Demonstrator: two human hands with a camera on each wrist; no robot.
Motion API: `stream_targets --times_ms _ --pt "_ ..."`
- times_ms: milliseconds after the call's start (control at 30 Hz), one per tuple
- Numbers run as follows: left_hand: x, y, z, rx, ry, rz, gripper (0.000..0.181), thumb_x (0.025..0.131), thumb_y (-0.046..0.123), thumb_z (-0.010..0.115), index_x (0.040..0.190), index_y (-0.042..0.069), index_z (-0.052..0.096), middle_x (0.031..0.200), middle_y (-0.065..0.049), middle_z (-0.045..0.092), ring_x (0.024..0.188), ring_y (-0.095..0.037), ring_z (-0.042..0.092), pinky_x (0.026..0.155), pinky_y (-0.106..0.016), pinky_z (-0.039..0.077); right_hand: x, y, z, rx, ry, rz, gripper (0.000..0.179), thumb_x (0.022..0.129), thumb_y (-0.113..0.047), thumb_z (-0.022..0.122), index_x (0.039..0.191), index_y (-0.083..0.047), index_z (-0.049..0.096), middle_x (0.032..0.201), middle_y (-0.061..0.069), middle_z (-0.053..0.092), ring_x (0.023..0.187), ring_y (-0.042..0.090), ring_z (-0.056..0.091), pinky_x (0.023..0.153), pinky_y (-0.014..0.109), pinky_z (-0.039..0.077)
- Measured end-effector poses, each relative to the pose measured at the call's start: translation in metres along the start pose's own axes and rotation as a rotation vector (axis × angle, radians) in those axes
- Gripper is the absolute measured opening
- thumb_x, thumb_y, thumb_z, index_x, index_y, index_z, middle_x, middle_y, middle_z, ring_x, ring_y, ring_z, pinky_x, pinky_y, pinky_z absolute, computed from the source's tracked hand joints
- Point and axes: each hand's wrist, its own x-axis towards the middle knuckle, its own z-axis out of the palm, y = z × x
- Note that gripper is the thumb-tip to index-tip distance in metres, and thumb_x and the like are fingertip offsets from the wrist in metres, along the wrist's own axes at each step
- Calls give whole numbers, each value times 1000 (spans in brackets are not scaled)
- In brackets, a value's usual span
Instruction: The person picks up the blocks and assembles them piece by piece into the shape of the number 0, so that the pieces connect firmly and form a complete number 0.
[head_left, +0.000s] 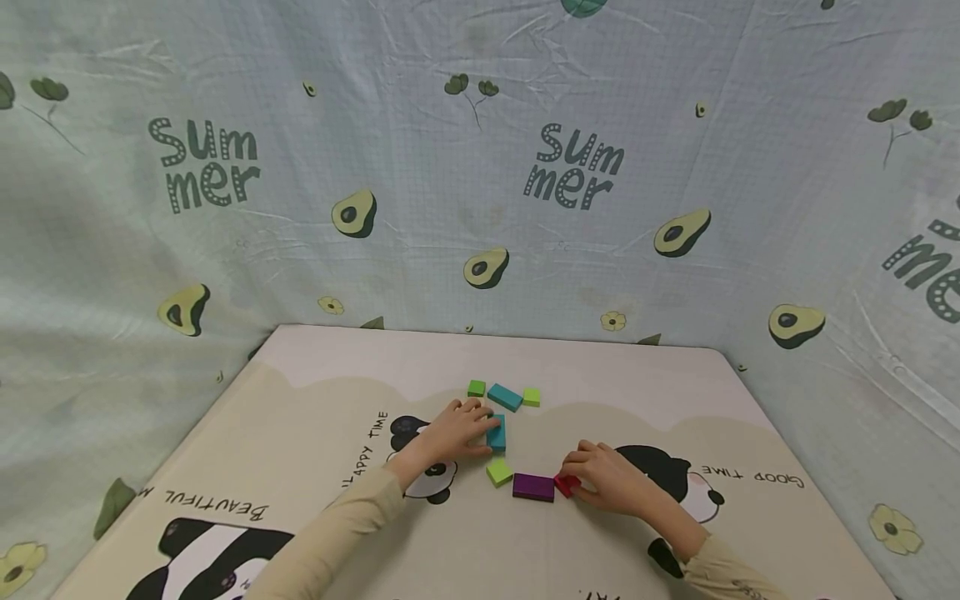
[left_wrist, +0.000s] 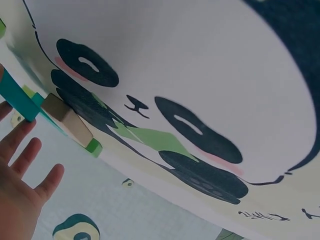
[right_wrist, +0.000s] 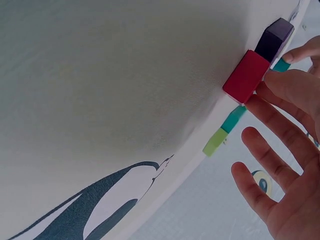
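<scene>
My left hand [head_left: 459, 431] pinches a teal block [head_left: 498, 433] lying on the table, with finger and thumb at its ends. In the left wrist view that teal block [left_wrist: 17, 97] is beside the fingertips, and a plain wooden block [left_wrist: 70, 122] lies beyond. My right hand [head_left: 606, 477] holds a red block [head_left: 567, 485] between thumb and forefinger, against the end of a purple block [head_left: 533, 487]. The red block [right_wrist: 246, 76] shows clearly in the right wrist view. A lime block [head_left: 498, 472] sits between the purple and teal ones.
At the back of the curved row lie a green block [head_left: 476, 388], a second teal block [head_left: 505, 397] and another lime block [head_left: 531, 397]. The table [head_left: 637, 379] has a panda-printed cover. Behind it hangs a patterned cloth [head_left: 420, 167].
</scene>
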Motion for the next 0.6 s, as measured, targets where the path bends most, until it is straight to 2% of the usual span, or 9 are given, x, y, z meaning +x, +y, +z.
stream_targets --times_ms 200,600 --pt "-4 1 2 18 15 17 44 84 43 55 120 18 53 119 -2 55 104 -18 46 81 -38 42 0 0 0 4 -2 6 14 76 -19 67 91 -20 66 90 -9 64 79 7 46 66 24 40" --pt "-7 4 8 19 15 7 43 82 44 58 118 20 54 116 0 57 101 -17 47 78 -37 42 0 -1 -1 14 -27 25 14 77 -19 66 91 -20 66 91 -8 64 79 7 45 66 23 39"
